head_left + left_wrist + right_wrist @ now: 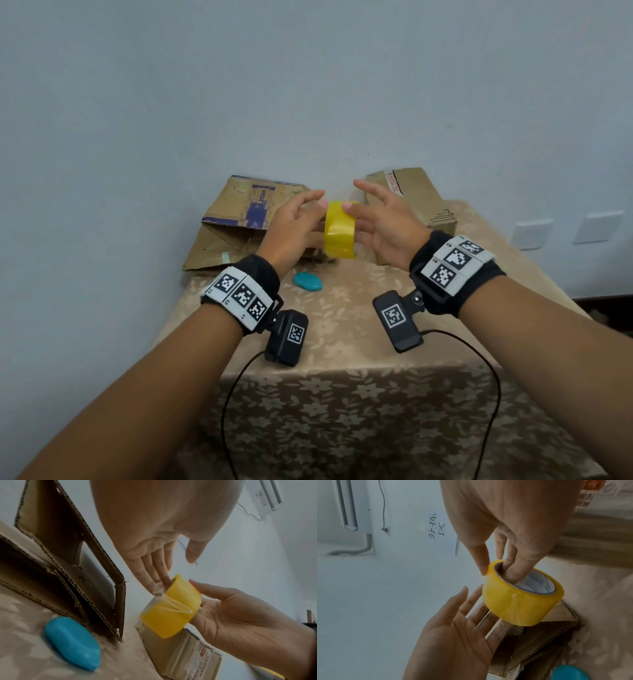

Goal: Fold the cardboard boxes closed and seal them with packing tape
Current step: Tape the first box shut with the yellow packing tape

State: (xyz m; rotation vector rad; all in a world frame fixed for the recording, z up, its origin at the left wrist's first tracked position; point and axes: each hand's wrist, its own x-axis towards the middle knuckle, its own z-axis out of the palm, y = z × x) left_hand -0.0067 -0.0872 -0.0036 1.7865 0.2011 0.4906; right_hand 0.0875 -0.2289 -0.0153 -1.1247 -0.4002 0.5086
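Head view, right hand (387,228) fingers hooked through yellow tape roll (339,229), left hand (291,229) open beside it

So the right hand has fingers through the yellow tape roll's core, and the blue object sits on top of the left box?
No: the head view shows the blue object lying on the tablecloth in front of the left box. The right hand does hold the yellow tape roll through its core.

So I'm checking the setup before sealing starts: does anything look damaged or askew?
Yes: the left cardboard box lies collapsed with ragged flaps, and the tape roll has its loose end wrinkled.
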